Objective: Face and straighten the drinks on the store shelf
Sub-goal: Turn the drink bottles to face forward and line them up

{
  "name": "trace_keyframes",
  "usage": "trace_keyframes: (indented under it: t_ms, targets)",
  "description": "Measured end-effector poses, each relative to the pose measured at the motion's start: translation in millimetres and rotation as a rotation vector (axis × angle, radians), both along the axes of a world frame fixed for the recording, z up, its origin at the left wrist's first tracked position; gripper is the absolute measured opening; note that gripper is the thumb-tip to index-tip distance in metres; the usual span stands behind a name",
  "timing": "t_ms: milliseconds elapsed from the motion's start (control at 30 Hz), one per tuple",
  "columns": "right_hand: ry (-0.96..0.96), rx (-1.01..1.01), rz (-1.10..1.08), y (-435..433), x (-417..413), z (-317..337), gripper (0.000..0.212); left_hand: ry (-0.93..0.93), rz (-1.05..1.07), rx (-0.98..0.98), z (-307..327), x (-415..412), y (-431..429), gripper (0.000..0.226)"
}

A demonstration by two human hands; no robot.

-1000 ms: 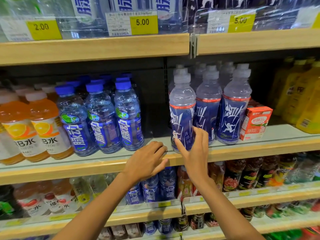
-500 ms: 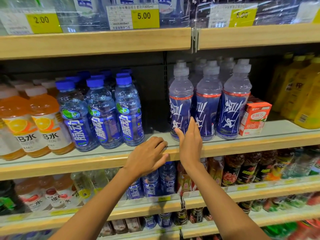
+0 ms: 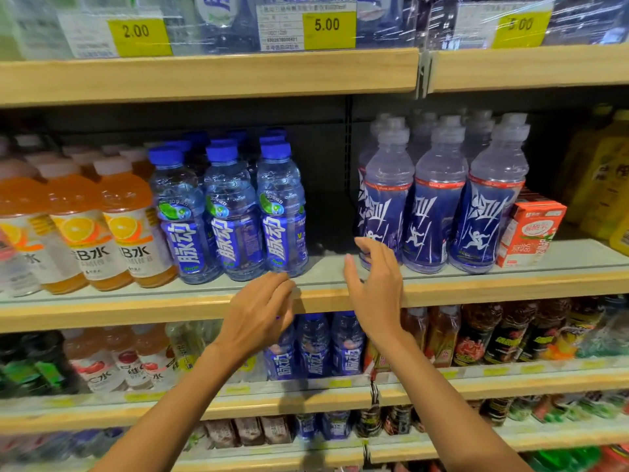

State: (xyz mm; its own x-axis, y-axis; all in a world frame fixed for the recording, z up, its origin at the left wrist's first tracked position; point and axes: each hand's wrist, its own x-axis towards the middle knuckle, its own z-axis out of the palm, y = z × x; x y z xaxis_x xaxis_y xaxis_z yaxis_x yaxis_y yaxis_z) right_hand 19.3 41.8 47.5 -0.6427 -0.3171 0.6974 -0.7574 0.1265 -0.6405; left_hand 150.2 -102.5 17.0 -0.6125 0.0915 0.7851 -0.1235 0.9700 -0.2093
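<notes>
1. Head view: a person faces the middle shelf (image 3: 476,288) of a store rack, with both forearms raised toward its wooden front edge.
2. Left hand (image 3: 262,311) hangs in front of the shelf edge with its fingers loosely bent, and it grips nothing.
3. Right hand (image 3: 376,287) is raised just right of it. The thumb stands apart and the fingers are loosely curled, with the fingertips (image 3: 366,242) by the base of the leftmost grey-capped bottle (image 3: 388,199). Whether they touch it cannot be told, but the hand is not clamped round anything.
4. Two more grey-capped bottles (image 3: 435,212) stand upright in the front row to its right, their dark blue labels facing out, with further rows behind.
5. Left of a bare gap on the shelf, three blue-capped bottles (image 3: 235,216) stand in the front row with their labels forward.
6. Orange drink bottles (image 3: 129,226) stand at the far left.
7. A red-and-white carton (image 3: 531,233) sits just right of the grey-capped group, with yellow bottles (image 3: 599,185) beyond it.
8. Yellow price tags (image 3: 326,25) hang on the shelf above.
</notes>
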Motion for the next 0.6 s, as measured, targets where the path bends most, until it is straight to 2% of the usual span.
trace_keyframes:
  t_ms: [100, 200, 267, 400, 600]
  targets:
    - [-0.183, 0.022, 0.229, -32, 13, 11, 0.044, -0.039, 0.023, -0.078, -6, 24, -26, 0.023]
    - [-0.313, 0.049, 0.302, -65, 17, 18, 0.061, -0.091, -0.003, -0.163, -6, 33, -45, 0.026]
    - [-0.383, 0.065, 0.322, -83, 16, 18, 0.067, -0.112, 0.004, -0.218, -7, 34, -53, 0.039]
    - [-0.438, 0.054, 0.304, -107, 12, 15, 0.064, -0.145, 0.036, -0.266, -12, 34, -59, 0.053]
    - [-0.439, 0.051, 0.294, -117, 9, 16, 0.054, -0.138, 0.082, -0.214, -8, 34, -55, 0.048]
